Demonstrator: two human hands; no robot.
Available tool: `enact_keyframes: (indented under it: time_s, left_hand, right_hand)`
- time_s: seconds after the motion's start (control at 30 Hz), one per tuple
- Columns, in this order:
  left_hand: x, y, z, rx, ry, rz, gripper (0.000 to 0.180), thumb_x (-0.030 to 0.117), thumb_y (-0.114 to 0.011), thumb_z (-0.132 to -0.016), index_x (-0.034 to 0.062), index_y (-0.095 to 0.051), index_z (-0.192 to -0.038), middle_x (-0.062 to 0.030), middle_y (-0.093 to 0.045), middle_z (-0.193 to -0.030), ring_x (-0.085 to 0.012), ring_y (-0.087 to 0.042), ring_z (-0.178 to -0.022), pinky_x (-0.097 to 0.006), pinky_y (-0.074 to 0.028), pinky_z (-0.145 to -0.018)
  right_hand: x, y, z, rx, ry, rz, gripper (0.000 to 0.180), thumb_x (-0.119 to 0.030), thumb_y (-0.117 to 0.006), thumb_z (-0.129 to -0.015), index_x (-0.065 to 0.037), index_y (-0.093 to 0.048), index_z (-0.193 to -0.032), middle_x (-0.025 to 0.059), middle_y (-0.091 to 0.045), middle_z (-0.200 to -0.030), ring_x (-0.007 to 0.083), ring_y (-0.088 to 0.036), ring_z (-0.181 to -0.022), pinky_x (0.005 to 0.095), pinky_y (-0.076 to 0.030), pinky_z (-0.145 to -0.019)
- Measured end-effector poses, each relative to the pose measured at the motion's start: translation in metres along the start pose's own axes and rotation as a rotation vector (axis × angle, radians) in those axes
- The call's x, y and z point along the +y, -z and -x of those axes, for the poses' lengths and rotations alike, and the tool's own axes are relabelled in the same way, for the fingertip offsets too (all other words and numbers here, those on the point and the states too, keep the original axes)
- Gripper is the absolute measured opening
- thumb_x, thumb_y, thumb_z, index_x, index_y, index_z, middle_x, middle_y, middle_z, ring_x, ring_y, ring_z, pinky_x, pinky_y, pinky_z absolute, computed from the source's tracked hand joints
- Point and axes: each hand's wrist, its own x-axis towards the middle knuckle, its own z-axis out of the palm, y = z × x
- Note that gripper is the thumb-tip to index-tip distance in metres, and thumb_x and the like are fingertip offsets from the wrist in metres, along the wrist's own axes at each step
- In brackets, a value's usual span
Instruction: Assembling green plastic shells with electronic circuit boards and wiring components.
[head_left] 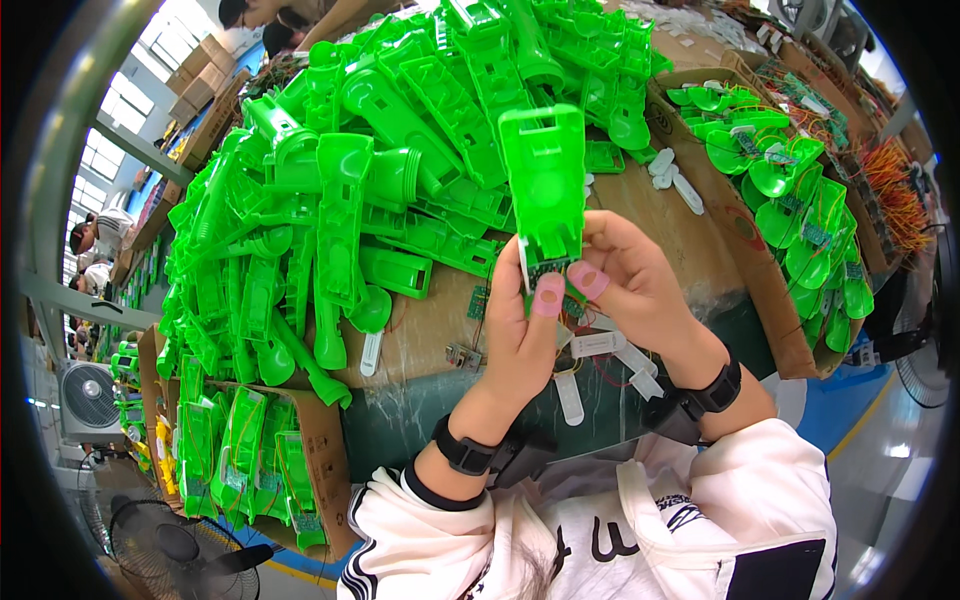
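Shows a bright green plastic shell [549, 178], elongated, with a rectangular opening near the top and a rounded form lower down. Stands nearly upright, broad face toward the camera, held at the lower end between the left hand [522, 335] and the right hand [637, 285]. Includes a small dark green circuit board [547, 268] at that end, partly hidden.

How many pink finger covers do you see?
2: one pink cover on the thumb of the left hand, another pink cover on the thumb of the right hand. More may be hidden behind the green casing.
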Motion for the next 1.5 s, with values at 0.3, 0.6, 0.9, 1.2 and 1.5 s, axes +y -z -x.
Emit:
enact_keyframes:
  time_s: [0.3,0.6,0.9,1.2,1.5]
  left_hand:
    - [-0.001,-0.003,-0.001,0.054,0.027,0.021,0.035,0.014,-0.049,-0.088,-0.0007,-0.04,-0.118,-0.0065,-0.051,-0.108,-0.011,-0.047,-0.099,-0.025,-0.038,-0.084]
    - [0.023,0.018,-0.008,0.22,-0.089,-0.08,0.026,0.024,-0.039,-0.092,0.0007,-0.048,-0.099,-0.0077,-0.051,-0.096,-0.0161,-0.048,-0.09,-0.031,-0.039,-0.085]
    - [0.044,0.009,-0.027,-0.016,-0.027,0.387,0.044,0.041,-0.036,-0.087,0.0018,-0.044,-0.104,-0.0097,-0.052,-0.098,-0.0216,-0.051,-0.093,-0.036,-0.042,-0.079]
    - [0.04,0.009,-0.022,-0.023,0.044,0.524,0.047,0.038,-0.038,-0.087,0.0056,-0.037,-0.121,-0.0086,-0.055,-0.087,-0.0219,-0.054,-0.089,-0.037,-0.043,-0.082]
    - [0.051,0.037,-0.024,0.23,-0.213,0.799,0.042,0.035,-0.037,-0.088,0.0103,-0.035,-0.122,-0.0067,-0.046,-0.097,-0.0176,-0.046,-0.079,-0.034,-0.042,-0.07]
  right_hand:
    - [0.006,0.0,0.002,0.016,0.061,0.037,0.03,0.005,-0.043,-0.085,0.002,-0.04,-0.115,0.0086,-0.053,-0.108,0.0135,-0.051,-0.102,0.0256,-0.04,-0.086]
    - [-0.017,0.012,0.002,0.072,0.101,-0.005,0.032,-0.002,-0.047,-0.086,0.004,-0.039,-0.116,0.0088,-0.049,-0.112,0.0144,-0.05,-0.104,0.028,-0.041,-0.087]
    - [-0.035,-0.002,0.001,-0.123,-0.072,-0.128,0.033,-0.009,-0.05,-0.087,0.004,-0.042,-0.117,0.0054,-0.056,-0.103,0.0101,-0.053,-0.093,0.0241,-0.042,-0.082]
    - [-0.016,-0.013,0.011,-0.163,-0.25,-0.18,0.039,-0.019,-0.053,-0.087,0.001,-0.04,-0.118,0.007,-0.055,-0.107,0.011,-0.052,-0.098,0.026,-0.041,-0.086]
    - [-0.011,-0.008,0.032,-0.559,-0.313,-0.058,0.058,-0.027,-0.056,-0.085,0.002,-0.027,-0.128,0.0095,-0.057,-0.093,0.0142,-0.054,-0.089,0.0277,-0.043,-0.079]
